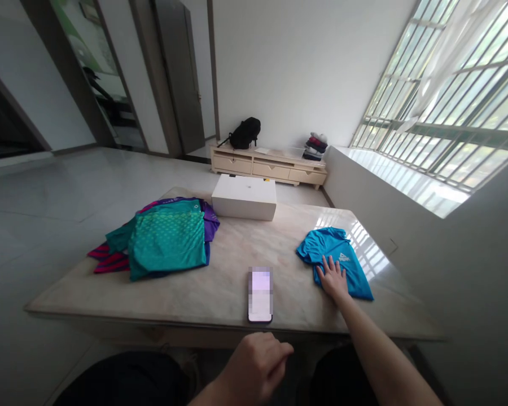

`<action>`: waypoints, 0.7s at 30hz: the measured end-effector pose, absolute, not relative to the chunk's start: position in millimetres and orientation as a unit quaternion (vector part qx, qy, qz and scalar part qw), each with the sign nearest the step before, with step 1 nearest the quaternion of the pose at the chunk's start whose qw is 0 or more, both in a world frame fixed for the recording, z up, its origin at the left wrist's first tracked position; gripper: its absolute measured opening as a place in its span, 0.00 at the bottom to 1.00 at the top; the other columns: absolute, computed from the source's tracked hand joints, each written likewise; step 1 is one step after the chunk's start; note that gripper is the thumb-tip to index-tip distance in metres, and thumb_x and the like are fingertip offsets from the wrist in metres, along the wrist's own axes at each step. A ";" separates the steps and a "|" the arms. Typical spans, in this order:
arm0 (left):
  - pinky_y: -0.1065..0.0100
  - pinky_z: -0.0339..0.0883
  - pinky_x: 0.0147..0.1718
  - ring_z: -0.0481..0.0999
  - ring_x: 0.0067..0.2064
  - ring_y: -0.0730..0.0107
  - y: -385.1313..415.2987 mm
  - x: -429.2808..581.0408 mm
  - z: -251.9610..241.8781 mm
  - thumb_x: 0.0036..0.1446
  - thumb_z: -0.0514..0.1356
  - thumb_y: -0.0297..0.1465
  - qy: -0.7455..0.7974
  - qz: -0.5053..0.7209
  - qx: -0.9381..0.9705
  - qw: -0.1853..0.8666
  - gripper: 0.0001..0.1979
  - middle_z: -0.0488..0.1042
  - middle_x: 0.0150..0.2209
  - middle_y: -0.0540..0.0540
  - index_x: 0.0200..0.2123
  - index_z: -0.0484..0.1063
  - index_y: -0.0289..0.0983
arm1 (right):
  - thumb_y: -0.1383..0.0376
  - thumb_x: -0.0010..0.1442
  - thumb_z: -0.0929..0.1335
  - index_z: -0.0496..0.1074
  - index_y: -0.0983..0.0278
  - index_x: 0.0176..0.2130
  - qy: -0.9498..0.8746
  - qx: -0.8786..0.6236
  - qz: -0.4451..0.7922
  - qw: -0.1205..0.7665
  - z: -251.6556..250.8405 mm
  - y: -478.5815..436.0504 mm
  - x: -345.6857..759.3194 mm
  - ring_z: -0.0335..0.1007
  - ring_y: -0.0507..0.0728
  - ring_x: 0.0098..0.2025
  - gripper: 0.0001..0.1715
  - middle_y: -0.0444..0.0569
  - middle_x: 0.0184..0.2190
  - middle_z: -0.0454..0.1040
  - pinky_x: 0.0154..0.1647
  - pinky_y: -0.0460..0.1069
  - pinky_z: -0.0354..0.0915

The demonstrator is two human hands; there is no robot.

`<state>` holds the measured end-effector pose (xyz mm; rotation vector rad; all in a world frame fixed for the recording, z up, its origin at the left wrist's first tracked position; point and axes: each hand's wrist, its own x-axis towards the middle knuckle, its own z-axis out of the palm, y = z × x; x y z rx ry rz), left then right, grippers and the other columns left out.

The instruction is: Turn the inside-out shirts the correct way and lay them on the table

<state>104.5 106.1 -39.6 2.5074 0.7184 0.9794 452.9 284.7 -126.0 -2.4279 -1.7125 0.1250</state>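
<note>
A folded blue shirt [336,259] lies on the right half of the marble table [220,282], right of centre in the frame, with a small white logo showing near its middle. The right hand [333,278] rests flat on the shirt's lower left part, fingers spread and open, palm down on the cloth rather than gripping it; most of the shirt reaches up and to the right beyond the fingertips. The left hand [256,366] sits at the bottom centre of the frame, below the table's near edge, curled into a loose fist and holding nothing that can be seen. Just above it a phone [260,294] lies on the table near the edge. Further left is a pile of shirts [165,239], teal on top with purple and pink beneath. A white box [244,197] stands at the table's far side.
</note>
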 end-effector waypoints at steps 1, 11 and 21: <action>0.63 0.68 0.32 0.78 0.33 0.62 107.4 102.2 -41.1 0.63 0.54 0.22 0.261 0.345 0.883 0.180 0.13 0.80 0.33 0.46 0.48 0.73 0.39 | 0.48 0.71 0.57 0.52 0.58 0.74 -0.576 -0.813 0.042 0.075 -132.3 282.0 452.8 0.36 0.70 0.76 0.39 0.51 0.76 0.46 0.73 0.67 0.38; 0.65 0.69 0.33 0.78 0.33 0.63 111.5 101.0 -41.2 0.62 0.56 0.24 0.287 0.338 0.882 0.156 0.11 0.80 0.32 0.47 0.46 0.74 0.39 | 0.47 0.71 0.55 0.49 0.56 0.75 -0.611 -0.788 0.027 0.065 -151.8 282.9 471.0 0.33 0.68 0.77 0.39 0.47 0.77 0.42 0.74 0.66 0.38; 0.62 0.72 0.46 0.81 0.44 0.59 208.8 0.6 0.9 0.68 0.52 0.34 0.522 0.445 0.711 0.156 0.15 0.82 0.40 0.41 0.45 0.79 0.39 | 0.52 0.63 0.58 0.64 0.62 0.68 -0.615 -0.765 0.056 0.182 -134.5 276.4 472.8 0.42 0.70 0.76 0.39 0.54 0.73 0.54 0.73 0.69 0.43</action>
